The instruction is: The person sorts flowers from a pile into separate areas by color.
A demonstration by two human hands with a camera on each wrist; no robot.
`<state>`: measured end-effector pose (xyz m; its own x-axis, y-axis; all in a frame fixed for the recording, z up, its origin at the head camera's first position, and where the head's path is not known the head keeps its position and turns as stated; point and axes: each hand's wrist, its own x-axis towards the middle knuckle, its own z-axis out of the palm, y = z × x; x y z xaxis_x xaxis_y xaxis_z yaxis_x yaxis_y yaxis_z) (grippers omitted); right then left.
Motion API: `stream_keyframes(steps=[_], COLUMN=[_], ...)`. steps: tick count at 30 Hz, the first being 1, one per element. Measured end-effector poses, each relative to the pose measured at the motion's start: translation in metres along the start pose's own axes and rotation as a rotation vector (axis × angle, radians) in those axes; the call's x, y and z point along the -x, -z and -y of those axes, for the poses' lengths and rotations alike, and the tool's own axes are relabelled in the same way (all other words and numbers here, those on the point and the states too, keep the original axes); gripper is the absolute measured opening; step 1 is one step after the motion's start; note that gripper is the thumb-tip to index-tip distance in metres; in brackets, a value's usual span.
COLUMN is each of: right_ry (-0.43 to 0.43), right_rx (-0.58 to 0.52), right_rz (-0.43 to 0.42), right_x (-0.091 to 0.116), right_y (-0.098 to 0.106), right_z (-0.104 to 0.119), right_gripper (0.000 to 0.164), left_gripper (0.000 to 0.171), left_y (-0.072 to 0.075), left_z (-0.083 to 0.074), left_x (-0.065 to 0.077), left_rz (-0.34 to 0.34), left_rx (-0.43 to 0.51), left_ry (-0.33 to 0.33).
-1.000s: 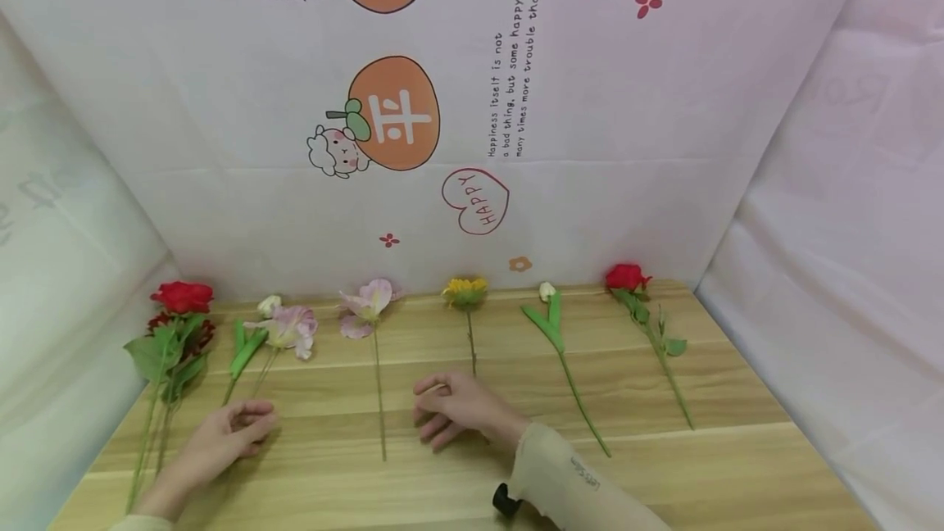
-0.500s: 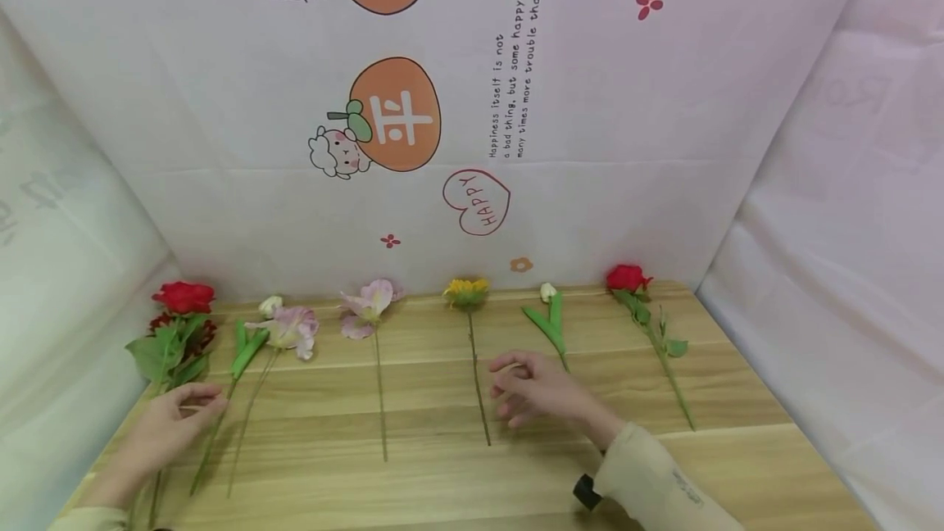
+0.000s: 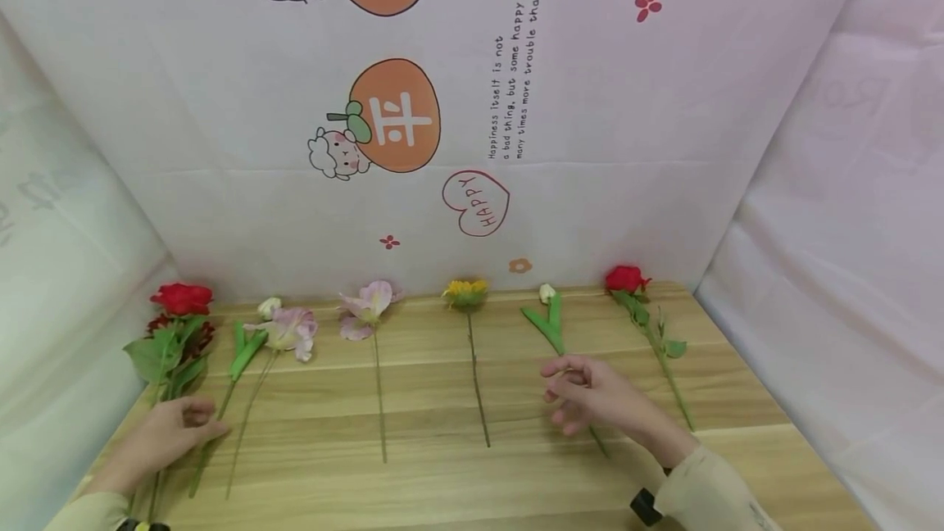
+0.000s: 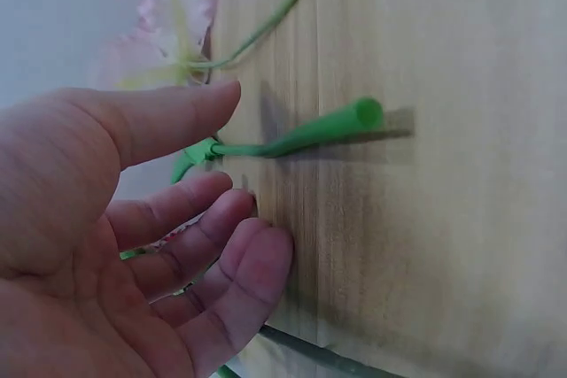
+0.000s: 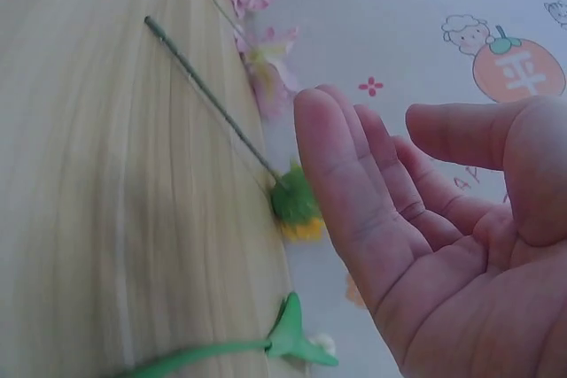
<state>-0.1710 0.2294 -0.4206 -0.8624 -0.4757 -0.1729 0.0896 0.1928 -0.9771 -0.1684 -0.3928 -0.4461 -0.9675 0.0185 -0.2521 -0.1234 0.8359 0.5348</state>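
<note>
My left hand (image 3: 165,433) hovers with loosely bent fingers by the stem of the left white tulip (image 3: 243,355), holding nothing. Behind that hand lie a red rose (image 3: 183,299) and a darker red flower, their stems partly hidden by it. In the left wrist view the tulip's green stem (image 4: 328,127) passes beyond the gap between thumb and fingers (image 4: 199,236). My right hand (image 3: 597,396) is above the stem of the right white tulip (image 3: 549,322) and covers part of it. Nothing lies between its thumb and fingers (image 5: 354,174) in the right wrist view.
Two pink flowers (image 3: 289,330) and a yellow flower (image 3: 466,293) lie between the hands on the wooden table (image 3: 428,482). Another red rose (image 3: 627,278) lies at the right. A white printed cloth (image 3: 590,187) stands behind the flower heads, with white cloth on both sides.
My right hand has moved right, from the yellow flower's stem to the right tulip. My left hand has moved left, from beside the left pink flower's stem toward the red flowers.
</note>
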Motion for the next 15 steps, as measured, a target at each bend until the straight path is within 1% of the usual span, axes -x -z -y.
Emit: stream_keyframes(steps=[3,7,11,15], right_ry=[-0.016,-0.020,-0.009,-0.010], right_rx=[0.003,0.012,0.014,0.015], right_rz=[-0.013,-0.021,-0.019,-0.012], right_x=[0.006,0.011,0.015,0.017], right_y=[0.006,0.011,0.014,0.016], right_z=[-0.003,-0.006,-0.009,-0.011], right_gripper=[0.043,0.046,0.047,0.048], left_gripper=[0.077,0.074,0.071,0.063], left_y=[0.000,0.004,0.007,0.008], left_z=[0.001,-0.002,-0.010,-0.018], left_x=[-0.010,-0.023,-0.033,-0.041], left_rz=[0.018,0.027,0.027,0.032], left_rx=[0.026,0.032,0.009,0.050], left_ry=[0.006,0.003,0.000,0.010])
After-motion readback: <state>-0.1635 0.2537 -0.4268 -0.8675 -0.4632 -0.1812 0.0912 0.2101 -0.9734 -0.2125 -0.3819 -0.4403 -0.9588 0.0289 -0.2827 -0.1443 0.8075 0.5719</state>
